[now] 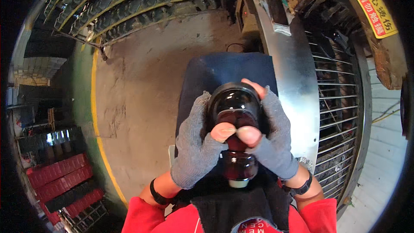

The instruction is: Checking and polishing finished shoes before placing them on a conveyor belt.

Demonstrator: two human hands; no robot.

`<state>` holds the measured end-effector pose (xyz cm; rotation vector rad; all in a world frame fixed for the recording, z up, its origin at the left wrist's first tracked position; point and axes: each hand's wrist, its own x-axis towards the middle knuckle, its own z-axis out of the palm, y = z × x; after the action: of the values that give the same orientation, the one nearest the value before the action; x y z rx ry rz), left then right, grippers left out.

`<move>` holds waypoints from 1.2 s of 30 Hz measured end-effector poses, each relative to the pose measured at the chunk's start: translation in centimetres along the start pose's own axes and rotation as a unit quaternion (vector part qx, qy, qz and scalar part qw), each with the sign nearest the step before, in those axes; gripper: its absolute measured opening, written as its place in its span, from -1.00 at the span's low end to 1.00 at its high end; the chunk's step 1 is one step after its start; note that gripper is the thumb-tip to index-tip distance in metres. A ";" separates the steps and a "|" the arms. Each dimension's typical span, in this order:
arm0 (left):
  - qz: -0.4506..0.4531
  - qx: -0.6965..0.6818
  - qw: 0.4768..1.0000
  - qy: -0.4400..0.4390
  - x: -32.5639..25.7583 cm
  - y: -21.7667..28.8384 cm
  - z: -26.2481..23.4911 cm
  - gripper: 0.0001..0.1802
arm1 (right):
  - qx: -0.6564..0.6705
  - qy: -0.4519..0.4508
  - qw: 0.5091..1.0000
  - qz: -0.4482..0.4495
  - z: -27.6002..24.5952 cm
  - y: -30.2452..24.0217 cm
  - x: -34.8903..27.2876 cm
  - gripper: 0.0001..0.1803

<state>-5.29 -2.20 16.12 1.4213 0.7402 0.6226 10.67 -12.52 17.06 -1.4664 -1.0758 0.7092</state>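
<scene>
In the head view, the two forearms come up from the lower edge and converge, with the left hand (194,142) and the right hand (278,138) facing each other in two grey knitted fingerless gloves. Each hand's grip is closed around one side of a single glossy black, bulbous object with a narrowed middle (236,116); the two bare thumbs lie across its top, tips nearly touching. The object is held over one dark-blue pad (226,67), its pale end toward the person's body. Two black wristbands (160,193) show, one per wrist. To the right stands one shiny metal worktop (297,95).
</scene>
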 end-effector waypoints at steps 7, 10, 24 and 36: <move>0.037 0.169 0.974 -0.149 5.1 5.0 -1.7 -0.28 | 0.301 -0.087 0.927 0.207 1.8 5.8 -3.0 -0.03; 0.094 0.153 0.967 -0.182 5.9 4.1 -2.0 -0.33 | 0.370 -0.067 0.884 0.278 1.8 4.1 -2.7 -0.05; 0.006 -0.142 0.967 -0.212 10.8 -2.3 1.5 -0.45 | 0.519 0.003 0.787 0.334 0.1 8.7 -2.7 -0.37; 0.211 0.098 0.972 0.037 4.0 -7.5 2.4 -0.49 | 0.297 0.000 0.869 0.396 0.3 5.7 -7.5 -0.28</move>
<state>-1.21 -1.15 8.29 1.7658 0.5698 0.9544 8.71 -18.96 10.44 -1.3112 -0.1444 1.4640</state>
